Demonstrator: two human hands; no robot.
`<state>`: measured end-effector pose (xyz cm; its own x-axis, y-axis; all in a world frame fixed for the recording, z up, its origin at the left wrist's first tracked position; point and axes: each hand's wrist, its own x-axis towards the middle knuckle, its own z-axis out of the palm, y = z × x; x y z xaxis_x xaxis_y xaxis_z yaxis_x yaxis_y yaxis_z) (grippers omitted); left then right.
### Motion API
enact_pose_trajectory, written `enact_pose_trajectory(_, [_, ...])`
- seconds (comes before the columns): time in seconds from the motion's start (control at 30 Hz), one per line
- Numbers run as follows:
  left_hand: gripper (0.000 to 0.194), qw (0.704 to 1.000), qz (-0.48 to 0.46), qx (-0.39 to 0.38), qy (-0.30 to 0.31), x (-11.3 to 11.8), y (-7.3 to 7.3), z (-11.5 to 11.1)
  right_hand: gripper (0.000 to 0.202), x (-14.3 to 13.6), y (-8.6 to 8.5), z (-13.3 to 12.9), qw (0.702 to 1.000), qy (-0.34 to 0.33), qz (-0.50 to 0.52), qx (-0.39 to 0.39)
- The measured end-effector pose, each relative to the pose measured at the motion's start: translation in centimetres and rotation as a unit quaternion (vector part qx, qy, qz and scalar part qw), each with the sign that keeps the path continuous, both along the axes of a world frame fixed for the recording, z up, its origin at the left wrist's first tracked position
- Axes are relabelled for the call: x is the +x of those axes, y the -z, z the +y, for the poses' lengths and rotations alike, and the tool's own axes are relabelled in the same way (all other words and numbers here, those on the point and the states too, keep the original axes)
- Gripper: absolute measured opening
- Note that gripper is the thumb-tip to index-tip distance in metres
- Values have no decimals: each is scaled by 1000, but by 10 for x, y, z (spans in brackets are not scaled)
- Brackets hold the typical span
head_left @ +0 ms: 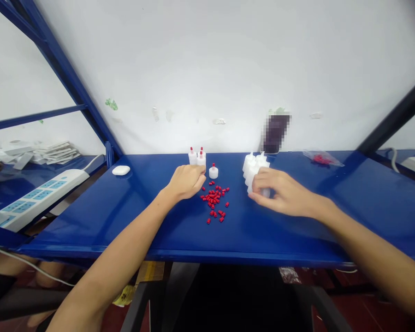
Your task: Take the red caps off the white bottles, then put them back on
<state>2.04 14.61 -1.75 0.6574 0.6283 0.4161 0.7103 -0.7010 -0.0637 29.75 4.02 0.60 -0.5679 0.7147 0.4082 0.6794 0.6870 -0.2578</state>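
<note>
The left hand (188, 182) rests low over the blue table (180, 235), its curled fingers just beside a small cluster of red-capped bottles (201, 161) near the wall (200, 69), partly covering their lower parts. The right hand (281, 191) reaches in from the other side, thumb and fingers bent around the near end of a group of white bottles (250, 167) with bare pointed tips, hiding several of them. From this angle I cannot tell whether either hand is actually clamped on a bottle, since the fingers themselves block the view. Between the hands, one short red-capped bottle (213, 172) stands upright by itself, just right of the cluster. Nearer the person lie the loose red caps (212, 198), heaped in the middle and scattered toward the table's front edge, in the gap between the two hands.

Farther out, a rounded white case (121, 170) lies toward the table's left end, and a clear bag (327, 159) with red pieces inside lies near the wall at the right. A dark pixelated panel (275, 133) leans against the wall behind the white bottles. Beyond the table's left edge are a white power strip (51, 190) and a pile of flat white pieces (57, 152)
</note>
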Motion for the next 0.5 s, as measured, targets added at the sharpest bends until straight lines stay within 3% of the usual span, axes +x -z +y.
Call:
enact_pose_trajectory(0.13, [30, 996, 2, -50, 74, 6, 6, 0, 17, 26, -15, 0, 983, 11, -42, -177])
enact_pose_trajectory(0.23, [27, 990, 4, -79, 115, 14, 13, -4, 12, 39, -16, 2, 967, 48, -69, -240])
enact_pose_trajectory(0.37, [23, 987, 26, -86, 135, 16, 17, -7, 15, 47, -10, 8, 962, 96, -91, -237])
enact_pose_trajectory(0.5, [25, 992, 16, -19, 122, 16, 18, -5, 17, 49, -2, 14, 968, 121, -94, -200])
